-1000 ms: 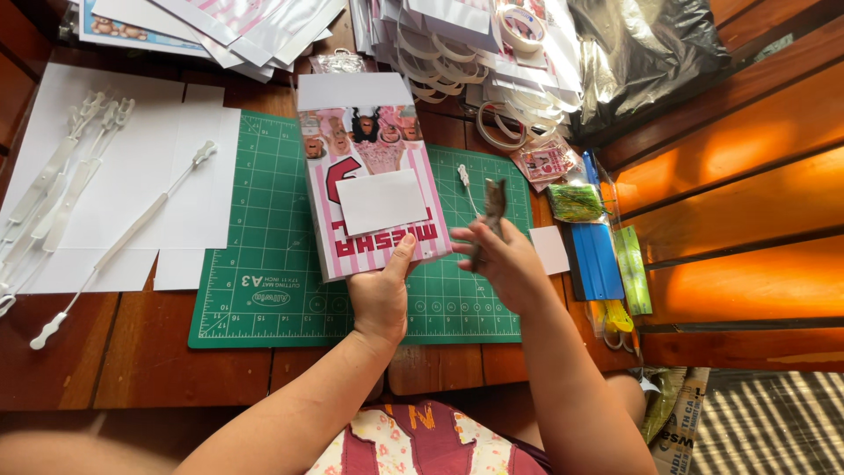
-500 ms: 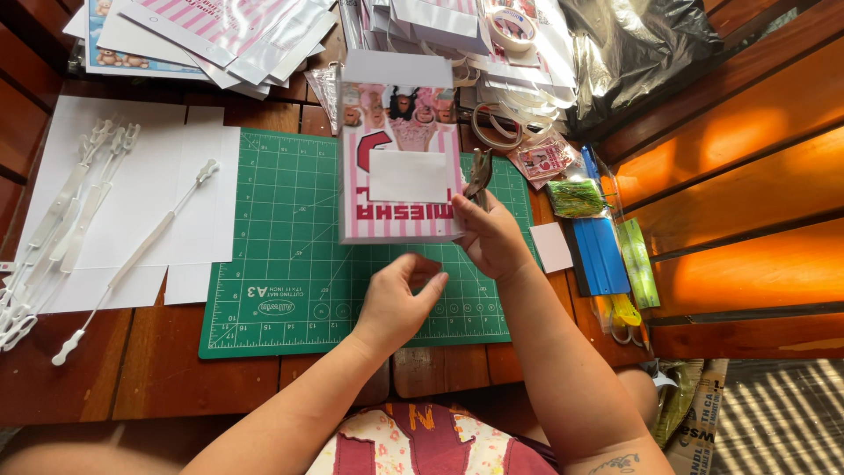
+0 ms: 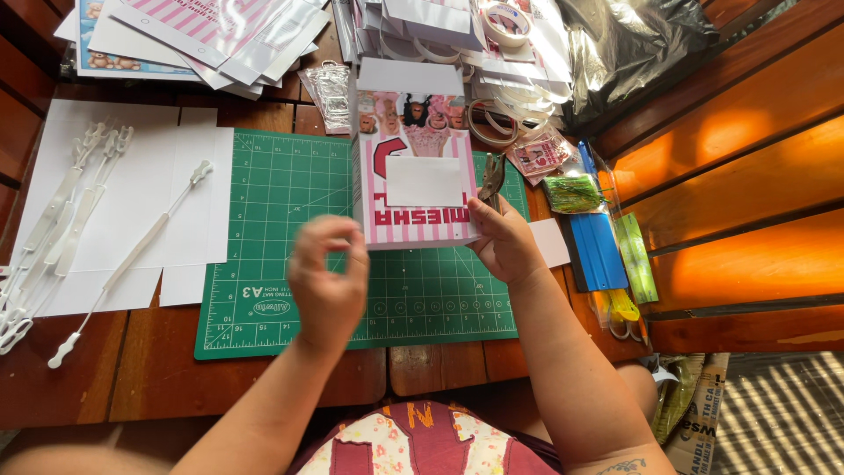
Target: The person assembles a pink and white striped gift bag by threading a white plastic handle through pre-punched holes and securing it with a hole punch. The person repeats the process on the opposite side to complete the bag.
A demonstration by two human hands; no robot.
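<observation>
the pink striped box (image 3: 413,167) is sitting on the green cutting mat (image 3: 281,202), at twelve o'clock from the person. the right hand (image 3: 505,242) is touching the box's lower right corner, fingers curled around a small metal tool (image 3: 491,176). the left hand (image 3: 330,273) is hovering at seven o'clock of the box, blurred, fingertips pinched, holding nothing i can make out.

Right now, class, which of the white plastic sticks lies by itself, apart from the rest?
The long white plastic stick lying slanted across the white paper sheets, just left of the green cutting mat. The other sticks are bunched at the table's left edge.
</observation>
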